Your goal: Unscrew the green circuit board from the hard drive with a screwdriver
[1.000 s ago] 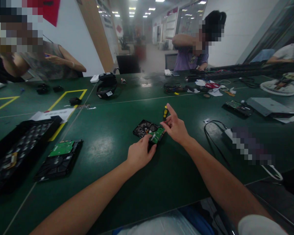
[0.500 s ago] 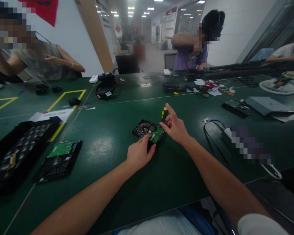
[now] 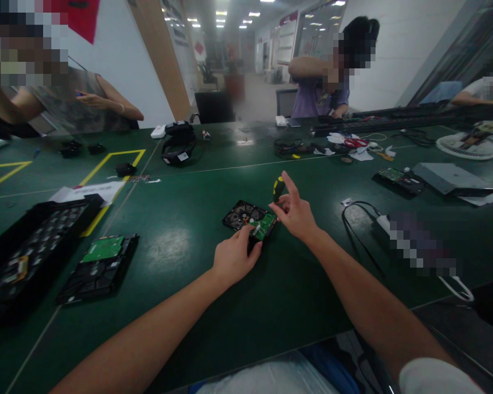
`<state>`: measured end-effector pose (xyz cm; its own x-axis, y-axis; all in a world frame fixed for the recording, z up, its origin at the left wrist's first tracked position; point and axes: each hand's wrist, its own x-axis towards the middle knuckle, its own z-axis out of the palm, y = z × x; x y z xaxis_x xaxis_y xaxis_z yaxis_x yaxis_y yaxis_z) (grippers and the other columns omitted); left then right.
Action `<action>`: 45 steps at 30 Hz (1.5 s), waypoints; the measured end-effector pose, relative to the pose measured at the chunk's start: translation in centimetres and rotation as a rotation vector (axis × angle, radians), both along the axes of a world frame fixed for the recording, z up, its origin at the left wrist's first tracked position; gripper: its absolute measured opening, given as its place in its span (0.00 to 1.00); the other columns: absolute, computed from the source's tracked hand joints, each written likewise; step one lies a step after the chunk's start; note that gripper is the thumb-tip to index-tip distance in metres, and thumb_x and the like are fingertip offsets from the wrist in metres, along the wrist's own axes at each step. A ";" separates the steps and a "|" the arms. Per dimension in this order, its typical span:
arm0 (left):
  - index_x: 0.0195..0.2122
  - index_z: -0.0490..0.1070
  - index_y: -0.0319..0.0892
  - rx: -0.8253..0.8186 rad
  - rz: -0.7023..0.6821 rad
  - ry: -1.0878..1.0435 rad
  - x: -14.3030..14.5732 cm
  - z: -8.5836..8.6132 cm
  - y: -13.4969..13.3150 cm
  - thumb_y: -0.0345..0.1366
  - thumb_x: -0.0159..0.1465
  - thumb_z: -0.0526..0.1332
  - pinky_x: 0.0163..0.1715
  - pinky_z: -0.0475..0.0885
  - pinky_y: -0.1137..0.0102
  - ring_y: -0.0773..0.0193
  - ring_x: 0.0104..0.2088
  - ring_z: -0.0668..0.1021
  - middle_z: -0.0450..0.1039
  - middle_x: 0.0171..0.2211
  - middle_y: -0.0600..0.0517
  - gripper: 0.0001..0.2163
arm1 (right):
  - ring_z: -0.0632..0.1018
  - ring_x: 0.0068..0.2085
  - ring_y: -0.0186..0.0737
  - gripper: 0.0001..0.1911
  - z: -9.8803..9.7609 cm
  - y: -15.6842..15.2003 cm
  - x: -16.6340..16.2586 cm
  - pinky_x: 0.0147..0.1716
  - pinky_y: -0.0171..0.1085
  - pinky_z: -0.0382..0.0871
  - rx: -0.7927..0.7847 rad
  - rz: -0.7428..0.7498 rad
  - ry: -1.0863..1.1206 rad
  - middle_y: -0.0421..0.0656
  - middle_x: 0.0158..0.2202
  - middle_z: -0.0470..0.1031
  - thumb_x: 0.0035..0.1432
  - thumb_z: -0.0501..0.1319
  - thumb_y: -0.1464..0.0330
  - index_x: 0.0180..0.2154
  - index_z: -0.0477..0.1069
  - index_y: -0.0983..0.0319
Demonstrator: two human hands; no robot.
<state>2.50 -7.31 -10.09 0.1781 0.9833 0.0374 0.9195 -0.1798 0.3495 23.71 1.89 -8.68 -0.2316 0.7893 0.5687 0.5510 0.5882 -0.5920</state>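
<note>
A hard drive point(image 3: 235, 214) lies on the green table, its green circuit board point(image 3: 266, 225) facing up. My left hand point(image 3: 235, 256) grips the drive's near edge, fingers on the board and thumb along the side. In my right hand point(image 3: 296, 215) is a screwdriver with a yellow and black handle point(image 3: 278, 189), held between thumb and fingers over the board's right end. The index finger points upward beside the handle. The screwdriver's tip is hidden or too small to make out. A second hard drive point(image 3: 101, 268) with a green board rests to the left.
At far left stands a long black tray point(image 3: 45, 241) beside white paper point(image 3: 88, 192). To the right are a cable point(image 3: 359, 241), another drive point(image 3: 398, 181) and a grey metal box point(image 3: 452, 178). A black headset-like strap point(image 3: 177, 143) sits further back. Co-workers point(image 3: 320, 93) are across the table.
The screwdriver handle leans slightly more to the right, and my right hand has shifted a little. My left hand keeps its hold on the drive.
</note>
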 end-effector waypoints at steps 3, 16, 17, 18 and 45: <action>0.64 0.62 0.49 0.006 0.003 0.007 0.0 -0.1 0.0 0.50 0.72 0.56 0.34 0.71 0.65 0.54 0.40 0.83 0.80 0.48 0.49 0.22 | 0.78 0.27 0.38 0.47 0.1 -0.2 -0.1 0.29 0.39 0.77 0.018 -0.007 -0.013 0.41 0.39 0.81 0.66 0.64 0.68 0.76 0.39 0.48; 0.64 0.62 0.49 0.030 -0.003 -0.007 0.0 -0.3 0.0 0.50 0.72 0.56 0.34 0.70 0.65 0.54 0.40 0.83 0.80 0.48 0.49 0.21 | 0.74 0.26 0.35 0.46 -0.1 0.2 0.0 0.27 0.37 0.73 0.027 0.011 -0.021 0.39 0.39 0.78 0.66 0.64 0.70 0.75 0.42 0.46; 0.64 0.62 0.49 0.033 -0.002 -0.006 0.0 -0.3 0.0 0.50 0.72 0.56 0.34 0.70 0.65 0.54 0.40 0.83 0.80 0.48 0.49 0.21 | 0.74 0.26 0.35 0.46 -0.1 0.1 0.0 0.27 0.37 0.73 0.022 0.015 -0.020 0.40 0.39 0.78 0.66 0.64 0.70 0.75 0.42 0.46; 0.64 0.62 0.49 0.035 -0.002 -0.006 0.0 -0.3 0.0 0.50 0.72 0.56 0.34 0.70 0.65 0.54 0.40 0.83 0.80 0.48 0.49 0.22 | 0.74 0.26 0.35 0.46 0.0 0.1 0.0 0.27 0.37 0.74 0.014 0.019 -0.015 0.40 0.40 0.78 0.66 0.64 0.70 0.75 0.41 0.46; 0.63 0.62 0.50 0.024 -0.001 0.004 0.0 -0.2 0.0 0.50 0.72 0.55 0.33 0.70 0.66 0.55 0.39 0.83 0.81 0.47 0.50 0.21 | 0.77 0.27 0.37 0.45 0.1 -0.1 0.2 0.29 0.38 0.76 -0.021 0.029 -0.007 0.42 0.40 0.79 0.68 0.61 0.68 0.75 0.38 0.48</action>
<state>2.46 -7.26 -10.33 0.1797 0.9819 0.0603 0.9206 -0.1895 0.3415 23.86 1.81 -8.60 -0.2584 0.7943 0.5498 0.5386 0.5909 -0.6006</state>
